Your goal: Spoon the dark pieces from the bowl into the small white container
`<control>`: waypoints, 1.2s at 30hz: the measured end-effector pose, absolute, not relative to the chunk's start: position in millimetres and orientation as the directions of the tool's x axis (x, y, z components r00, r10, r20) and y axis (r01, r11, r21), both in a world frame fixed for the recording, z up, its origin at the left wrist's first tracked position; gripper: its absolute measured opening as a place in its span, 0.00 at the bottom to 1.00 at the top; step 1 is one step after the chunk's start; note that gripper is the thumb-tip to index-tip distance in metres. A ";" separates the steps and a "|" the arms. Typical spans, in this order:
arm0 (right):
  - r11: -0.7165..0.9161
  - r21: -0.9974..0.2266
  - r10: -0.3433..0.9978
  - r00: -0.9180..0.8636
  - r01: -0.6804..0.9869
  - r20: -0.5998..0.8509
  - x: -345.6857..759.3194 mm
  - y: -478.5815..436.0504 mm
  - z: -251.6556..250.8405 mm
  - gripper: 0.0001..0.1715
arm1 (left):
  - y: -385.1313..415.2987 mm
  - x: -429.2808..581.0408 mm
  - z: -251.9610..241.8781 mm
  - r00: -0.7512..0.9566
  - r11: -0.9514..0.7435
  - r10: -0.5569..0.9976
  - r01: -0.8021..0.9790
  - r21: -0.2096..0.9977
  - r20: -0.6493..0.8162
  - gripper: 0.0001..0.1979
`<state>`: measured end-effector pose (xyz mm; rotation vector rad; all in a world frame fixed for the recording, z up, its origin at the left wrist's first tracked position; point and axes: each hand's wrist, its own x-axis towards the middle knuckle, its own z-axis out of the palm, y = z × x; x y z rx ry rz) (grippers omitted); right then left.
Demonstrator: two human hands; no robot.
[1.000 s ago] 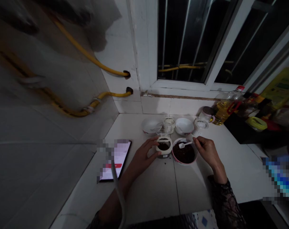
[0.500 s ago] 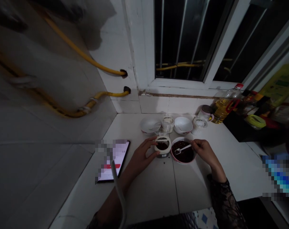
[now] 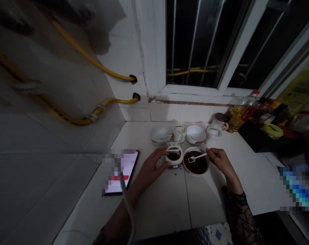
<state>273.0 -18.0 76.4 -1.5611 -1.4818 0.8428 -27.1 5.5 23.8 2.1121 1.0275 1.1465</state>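
I've got white-tiled counter [image 3: 167,200] up front, L hand [image 3: 149,170] w/ thumb + fingers gripping the jar [image 3: 174,162], R hand [image 3: 219,160] pinching the white spoon [image 3: 199,156] over the dark-red-filled bowl [image 3: 195,149] just R of jar, phone [image 3: 121,175] nr counter's L edge, counter stretching R to black box [image 3: 254,139], then wall [image 3: 164,112] w/ window [image 3: 192,41].

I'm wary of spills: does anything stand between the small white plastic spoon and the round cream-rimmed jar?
Nothing visible but rims. From the spoon, the way crosses the left rim of the round white, pink-edged bowl, then the right rim of the jar itself. The left hand holds the jar's left side, out of the way.
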 end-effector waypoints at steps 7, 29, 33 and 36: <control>0.078 -0.894 0.972 0.167 0.441 0.167 258.7 -16.3 77.5 0.37 | 5.6 -26.9 23.9 0.357 -0.587 0.805 0.364 0.723 0.474 0.10; 0.260 -0.535 0.870 0.046 0.804 0.491 273.3 -23.6 80.3 0.29 | 5.5 -26.0 25.6 0.347 -0.582 0.810 0.371 0.724 0.474 0.10; 0.148 -0.524 0.902 0.103 0.839 0.419 290.3 -22.2 78.3 0.32 | 5.4 -26.6 25.7 0.356 -0.582 0.809 0.366 0.726 0.469 0.10; 0.148 -0.478 0.935 0.035 0.866 0.353 283.2 -22.0 75.6 0.33 | 6.0 -27.2 23.6 0.358 -0.579 0.810 0.360 0.732 0.465 0.10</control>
